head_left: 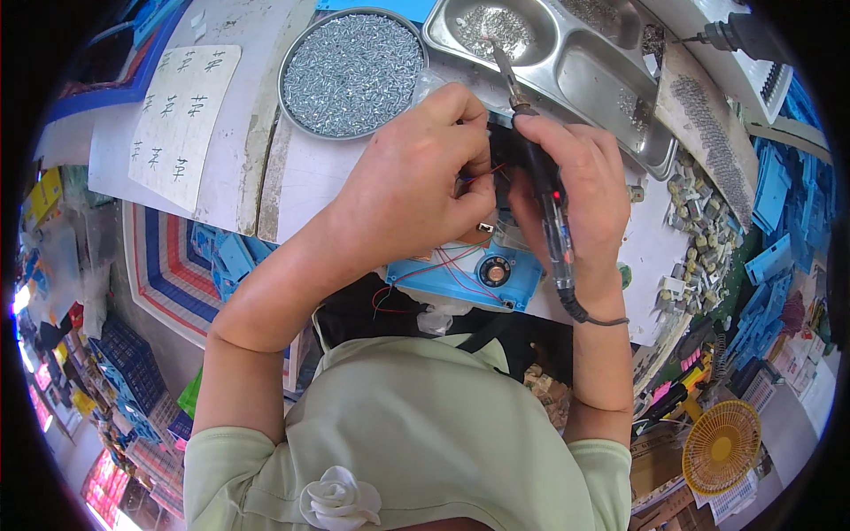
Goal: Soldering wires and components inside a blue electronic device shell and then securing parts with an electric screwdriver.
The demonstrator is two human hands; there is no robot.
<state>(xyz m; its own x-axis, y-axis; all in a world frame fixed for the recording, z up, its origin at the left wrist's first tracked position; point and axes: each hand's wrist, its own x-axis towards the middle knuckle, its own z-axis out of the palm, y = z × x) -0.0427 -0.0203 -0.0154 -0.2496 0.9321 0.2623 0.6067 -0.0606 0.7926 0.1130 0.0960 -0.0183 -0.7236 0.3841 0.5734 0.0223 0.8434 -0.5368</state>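
A person's two bare hands meet over a pale, worn worktable point(297, 181), seen from above. The right hand point(580, 173) grips a dark, pen-shaped tool with a thin metal shaft, apparently a soldering iron point(537, 164), its tip pointing up and away over the steel tray. The left hand point(425, 168) is curled, thumb and forefinger pinched together; I cannot tell what they grasp. Just below lies a flat, bright blue plastic panel point(524, 281), near the table's front edge, carrying a small round black speaker point(495, 271) and loose thin red wires. If the tip is hot, a careless swing could burn the left fingers or melt the plastic; a snagged wire could pull off its joint, and a nudge could tip the panel off the edge. Beyond the hands stand a round metal dish point(282, 78) heaped with small silver pins point(351, 75) and a stainless-steel compartment tray point(595, 69) with scattered metal bits. A white sheet with handwriting point(186, 124) lies left; small metal-and-beige components point(701, 232) are piled right. Around the cluttered room are a red, white and blue striped sack point(168, 265), dark blue crates point(124, 358) and a round yellow fan point(722, 447).
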